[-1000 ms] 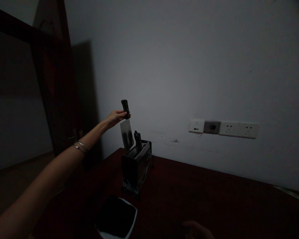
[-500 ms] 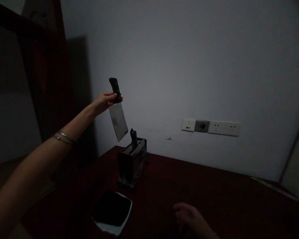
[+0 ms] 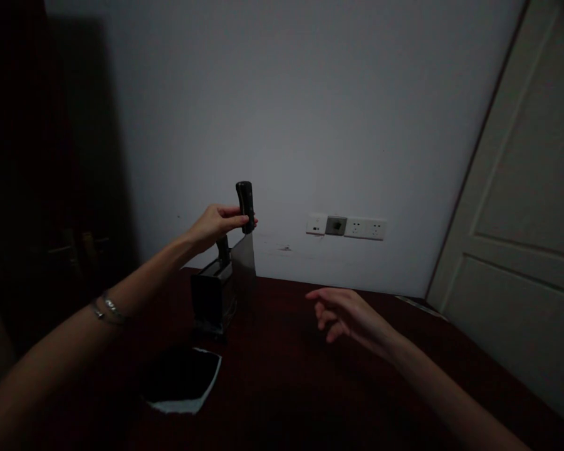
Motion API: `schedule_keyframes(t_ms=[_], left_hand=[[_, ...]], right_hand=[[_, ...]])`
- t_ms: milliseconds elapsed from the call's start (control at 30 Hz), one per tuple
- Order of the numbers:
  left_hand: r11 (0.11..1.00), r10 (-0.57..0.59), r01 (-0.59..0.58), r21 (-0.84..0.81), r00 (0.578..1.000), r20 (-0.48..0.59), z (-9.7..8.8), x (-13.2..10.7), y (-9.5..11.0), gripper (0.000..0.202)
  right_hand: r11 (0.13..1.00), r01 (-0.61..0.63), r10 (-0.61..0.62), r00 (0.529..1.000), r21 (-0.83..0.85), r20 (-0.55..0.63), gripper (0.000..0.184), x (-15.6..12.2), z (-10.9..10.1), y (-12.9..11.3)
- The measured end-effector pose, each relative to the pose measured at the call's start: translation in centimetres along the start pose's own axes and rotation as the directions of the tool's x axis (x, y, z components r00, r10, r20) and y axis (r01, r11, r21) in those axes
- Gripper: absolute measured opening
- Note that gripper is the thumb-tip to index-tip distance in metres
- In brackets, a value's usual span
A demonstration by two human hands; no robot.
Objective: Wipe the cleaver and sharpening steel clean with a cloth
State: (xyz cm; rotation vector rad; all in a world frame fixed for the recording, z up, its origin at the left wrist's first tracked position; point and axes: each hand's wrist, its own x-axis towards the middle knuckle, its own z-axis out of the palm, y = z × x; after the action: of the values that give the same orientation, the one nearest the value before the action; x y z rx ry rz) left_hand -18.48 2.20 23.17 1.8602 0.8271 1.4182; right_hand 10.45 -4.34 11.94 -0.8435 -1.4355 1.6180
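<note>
My left hand (image 3: 220,222) grips a cleaver (image 3: 245,257) by the lower part of its black handle. The handle points up and the wide metal blade hangs down, just right of a dark knife block (image 3: 210,300). Whether blade and block touch, I cannot tell. Another black-handled knife (image 3: 222,250) stands in the top of the block, partly behind my left hand. Over the table to the right, my right hand (image 3: 341,313) holds nothing, its fingers loosely bent and apart.
The dark red table (image 3: 272,376) meets a pale wall with a row of sockets (image 3: 345,227). A black sheet with a whitish edge (image 3: 183,376) lies in front of the block. A white panelled door (image 3: 521,238) stands at the right.
The cleaver has gone from above the block, down and across to its right side. My right hand has come further into view and its fingers have spread. The view has turned right.
</note>
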Motion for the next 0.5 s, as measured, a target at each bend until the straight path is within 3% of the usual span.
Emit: schedule_keyframes(t_ms=[133, 267, 500], left_hand=[[0.999, -0.044, 0.044, 0.006, 0.995, 0.094, 4.5, -1.1, -3.4, 0.022], [0.996, -0.072, 0.079, -0.032, 0.982, 0.177, 8.2, -1.6, -6.4, 0.022], [0.994, -0.088, 0.102, -0.03, 0.948, 0.305, 12.6, -1.9, -9.7, 0.022]], right_hand=[[0.996, 0.006, -0.006, 1.0, 0.092, -0.003, 0.029, -0.7, 0.2, -1.5], [0.973, -0.093, 0.097, 0.995, 0.213, -0.01, 0.035, -0.3, -0.1, -0.6], [0.924, -0.201, 0.204, 0.979, 0.327, 0.025, 0.044, 1.2, -1.4, 1.5]])
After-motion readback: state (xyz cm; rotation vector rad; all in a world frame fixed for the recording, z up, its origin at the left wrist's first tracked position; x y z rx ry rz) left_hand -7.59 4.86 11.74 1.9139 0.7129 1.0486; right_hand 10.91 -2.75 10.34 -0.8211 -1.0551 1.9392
